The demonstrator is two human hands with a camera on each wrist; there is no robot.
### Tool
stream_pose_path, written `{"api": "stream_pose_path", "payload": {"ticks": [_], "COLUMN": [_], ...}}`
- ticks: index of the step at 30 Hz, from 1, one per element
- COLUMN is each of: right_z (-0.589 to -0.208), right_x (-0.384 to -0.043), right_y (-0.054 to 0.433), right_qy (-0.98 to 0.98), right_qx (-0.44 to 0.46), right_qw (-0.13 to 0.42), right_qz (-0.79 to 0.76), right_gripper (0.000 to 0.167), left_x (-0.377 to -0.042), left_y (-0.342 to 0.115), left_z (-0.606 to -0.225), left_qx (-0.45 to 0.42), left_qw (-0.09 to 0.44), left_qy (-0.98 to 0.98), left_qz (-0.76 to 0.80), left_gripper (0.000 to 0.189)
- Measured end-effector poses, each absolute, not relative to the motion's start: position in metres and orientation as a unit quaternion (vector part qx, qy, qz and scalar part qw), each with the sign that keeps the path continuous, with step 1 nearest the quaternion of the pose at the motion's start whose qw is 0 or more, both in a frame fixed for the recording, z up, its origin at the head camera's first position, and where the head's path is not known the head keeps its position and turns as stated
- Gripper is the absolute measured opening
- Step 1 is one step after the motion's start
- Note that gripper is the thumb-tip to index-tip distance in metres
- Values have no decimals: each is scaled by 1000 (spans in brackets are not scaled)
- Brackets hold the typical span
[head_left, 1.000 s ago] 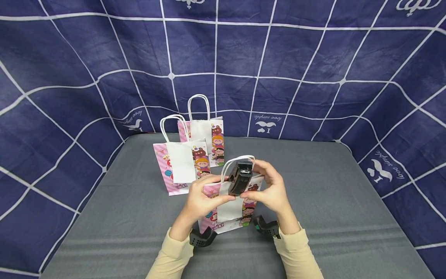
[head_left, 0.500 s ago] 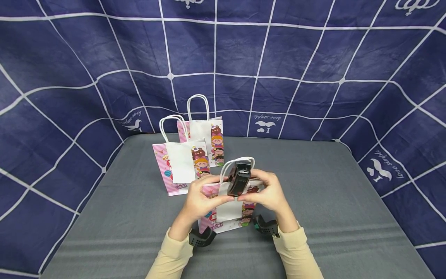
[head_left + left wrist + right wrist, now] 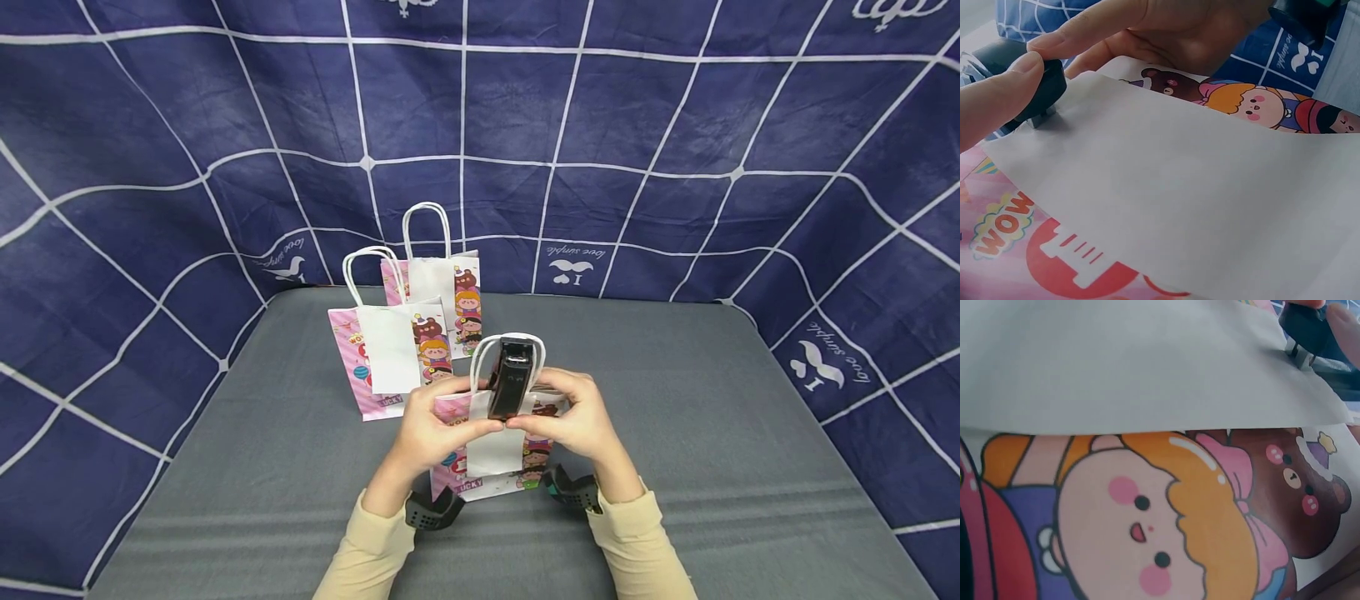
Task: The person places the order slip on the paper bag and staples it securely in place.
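Note:
A black stapler [image 3: 511, 379] stands across the top edge of the nearest paper gift bag [image 3: 450, 479], between its white handles. My left hand [image 3: 427, 427] and right hand [image 3: 583, 417] hold the stapler from either side, their thumbs meeting at its near end. Behind it, the other fingers are partly hidden. A white paper flap [image 3: 1172, 175] hangs down the bag's front below the stapler. Close up in the right wrist view, the stapler's dark head [image 3: 1305, 328] sits over the flap's folded edge. Printed cartoon figures [image 3: 1154, 519] show on the bag beside the flap.
Two similar bags with white flaps stand upright at the back left: a nearer bag [image 3: 393, 350] and a farther bag [image 3: 433, 279] partly behind it. Grey cloth [image 3: 712, 417] covers the table. A blue gridded curtain [image 3: 637, 117] hangs behind and at both sides.
The stapler has turned more upright and shifted slightly left. My right thumb has slid left to meet the left one, and the right fingers have come lower. The back bags have stayed put.

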State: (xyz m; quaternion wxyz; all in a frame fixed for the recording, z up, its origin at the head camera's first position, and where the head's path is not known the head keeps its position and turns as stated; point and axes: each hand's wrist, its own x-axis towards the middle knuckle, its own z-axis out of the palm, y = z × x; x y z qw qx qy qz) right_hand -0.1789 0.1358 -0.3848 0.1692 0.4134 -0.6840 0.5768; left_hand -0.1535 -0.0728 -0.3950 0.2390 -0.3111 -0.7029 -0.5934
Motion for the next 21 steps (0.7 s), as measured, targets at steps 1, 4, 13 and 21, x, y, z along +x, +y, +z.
{"api": "stream_pose_path", "payload": {"ticks": [1,4,13,21], "right_z": [-385,-384,-382,-382], "right_x": [-178,-177,-175,-173], "right_y": [135,134,132,129], "right_qy": [-687,-695,-697,-696], "right_qx": [412,407,409,403], "right_qw": [171,175,190,194], "right_qz": [574,566,558,562], "right_gripper": [44,43,39,39], "left_x": [-154,-152,-139,-140], "left_y": [-73,-73,-68,-69], "left_z": [-396,-394,-369,-373], "left_qx": [-309,-299,-299,-294], "left_qw": [236,228,244,244], "left_qy": [-704,-706,-711,-717], "left_qz": [-595,-600,-588,-583], "left_gripper": [46,45,40,39]}}
